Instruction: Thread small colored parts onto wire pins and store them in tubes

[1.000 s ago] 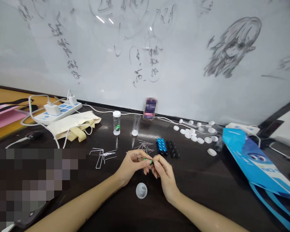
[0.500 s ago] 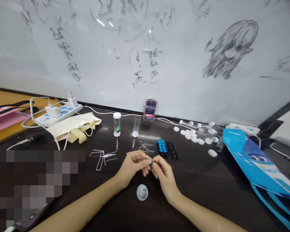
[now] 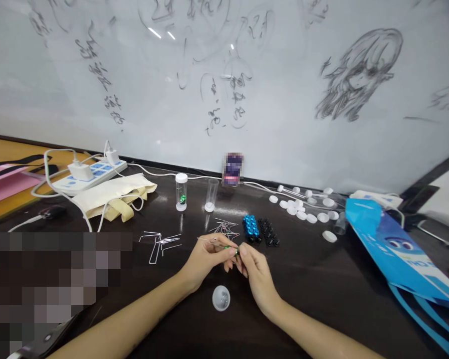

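Note:
Between the fingertips of my left hand [image 3: 207, 257] is a small shiny green metallic piece [image 3: 236, 252], with a thin metal wire [image 3: 208, 241] sticking out to the left past my knuckles. The fingers of my right hand [image 3: 258, 274] are pinched at the right end of the green piece; whether they also hold something tiny is hidden. Just below both hands stands a small white cup [image 3: 221, 298] with small silvery bits inside. Behind my fingers lie a pile of thin wires [image 3: 226, 228], a block of blue metallic pieces [image 3: 251, 227] and a group of black pieces [image 3: 268, 232].
Bent metal rods [image 3: 159, 242] lie left of my hands. Farther back stand a capped clear tube [image 3: 181, 192] with green pieces and an uncapped tube [image 3: 211, 192]. White caps [image 3: 301, 215] are scattered right, near a blue bag [image 3: 391, 234]. A power strip [image 3: 93, 175] sits back left.
My right fingertips have shifted slightly up and closed in on the end of the green piece. The left hand stays nearly in place.

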### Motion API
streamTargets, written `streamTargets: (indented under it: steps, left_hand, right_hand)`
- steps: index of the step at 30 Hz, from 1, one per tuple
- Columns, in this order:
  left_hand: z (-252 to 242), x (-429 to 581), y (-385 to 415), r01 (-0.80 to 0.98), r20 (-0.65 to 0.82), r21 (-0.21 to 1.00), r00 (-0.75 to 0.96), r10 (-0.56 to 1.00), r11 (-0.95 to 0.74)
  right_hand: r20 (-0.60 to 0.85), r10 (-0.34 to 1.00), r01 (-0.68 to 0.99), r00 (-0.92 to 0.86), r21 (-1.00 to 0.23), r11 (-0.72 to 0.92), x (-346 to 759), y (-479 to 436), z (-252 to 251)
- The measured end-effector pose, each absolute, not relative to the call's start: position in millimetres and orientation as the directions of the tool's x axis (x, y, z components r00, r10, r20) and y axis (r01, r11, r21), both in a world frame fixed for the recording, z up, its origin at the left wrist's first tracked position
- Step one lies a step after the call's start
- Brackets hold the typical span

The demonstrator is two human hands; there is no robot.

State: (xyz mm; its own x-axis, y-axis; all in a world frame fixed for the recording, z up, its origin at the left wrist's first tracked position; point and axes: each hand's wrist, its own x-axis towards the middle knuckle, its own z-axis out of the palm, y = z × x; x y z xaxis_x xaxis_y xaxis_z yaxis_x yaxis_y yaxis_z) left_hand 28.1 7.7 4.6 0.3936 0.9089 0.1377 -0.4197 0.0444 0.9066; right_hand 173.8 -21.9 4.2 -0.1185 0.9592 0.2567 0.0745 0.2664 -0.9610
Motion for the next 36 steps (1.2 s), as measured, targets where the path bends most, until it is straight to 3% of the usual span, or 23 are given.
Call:
streamTargets:
  steps: [9, 23, 29, 36]
  left_hand:
    - [5, 28, 11, -0.46, 0.098, 0.884, 0.345, 0.933, 0.077]
    - [4, 28, 10, -0.417, 0.096, 0.905, 0.38, 0.92, 0.078]
    - [3, 27, 10, -0.438, 0.097, 0.895, 0.365, 0.926, 0.079]
    - [2, 27, 11, -0.435, 0.102, 0.897, 0.376, 0.921, 0.078]
  right_hand:
    - [0.292, 0.952, 0.117, -0.09, -0.946, 0.301, 174, -21, 3]
    - [0.123, 0.979, 0.052, -0.161, -0.99, 0.133, 175, -18, -1]
    - [0.227, 0.963, 0.048, -0.145, -0.97, 0.236, 172, -21, 7]
    - [0.232, 0.961, 0.061, -0.151, -0.968, 0.243, 173, -20, 6]
